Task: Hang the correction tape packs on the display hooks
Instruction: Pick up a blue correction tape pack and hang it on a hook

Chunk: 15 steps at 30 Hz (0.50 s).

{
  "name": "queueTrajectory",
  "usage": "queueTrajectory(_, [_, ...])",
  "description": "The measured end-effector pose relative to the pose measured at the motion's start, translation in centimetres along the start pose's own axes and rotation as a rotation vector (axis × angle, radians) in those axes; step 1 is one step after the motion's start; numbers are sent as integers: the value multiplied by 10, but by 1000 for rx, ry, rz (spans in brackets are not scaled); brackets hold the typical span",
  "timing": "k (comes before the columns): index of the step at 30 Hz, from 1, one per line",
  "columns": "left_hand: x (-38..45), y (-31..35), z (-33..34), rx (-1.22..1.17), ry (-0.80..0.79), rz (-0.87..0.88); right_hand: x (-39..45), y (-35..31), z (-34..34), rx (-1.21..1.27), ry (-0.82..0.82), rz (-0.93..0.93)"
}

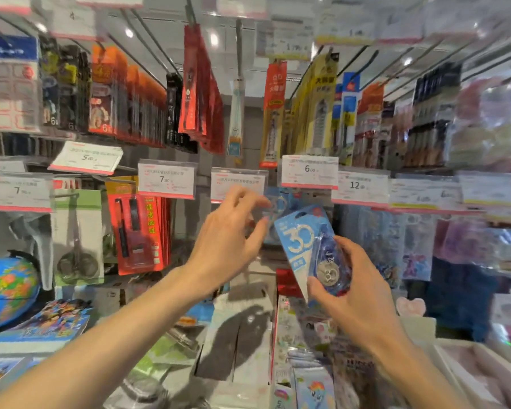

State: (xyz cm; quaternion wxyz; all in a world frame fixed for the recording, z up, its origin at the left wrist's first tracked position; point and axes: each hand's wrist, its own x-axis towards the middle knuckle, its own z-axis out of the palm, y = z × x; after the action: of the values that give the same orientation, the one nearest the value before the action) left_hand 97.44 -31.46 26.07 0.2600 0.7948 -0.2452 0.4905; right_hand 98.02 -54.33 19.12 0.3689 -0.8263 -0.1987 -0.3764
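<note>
My right hand (357, 278) grips a blue correction tape pack (301, 237) by its lower end, thumb and fingers curled round the clear blister. The pack is tilted, its hang hole uppermost. Behind it, more blue packs (281, 199) hang on a hook under the price tags. My left hand (230, 231) is raised with loosely spread fingers just left of the held pack, in front of a white price tag (238, 184); it holds nothing. The hook itself is blurred and I cannot make it out.
Rows of hooks carry red pen packs (139, 225), scissors packs (77, 240) and stickers (410, 246). White price tags (309, 172) jut forward. A blue globe (6, 290) sits at lower left. Booklets and packets lie on the shelf below.
</note>
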Motion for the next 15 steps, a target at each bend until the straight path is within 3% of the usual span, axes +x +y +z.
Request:
queueTrajectory(9, [56,6,-5,225,13,314,5,3,-18,33,54,45])
queueTrajectory(15, [62,2,-12,108,90,284,12,-10,-16,55,98,13])
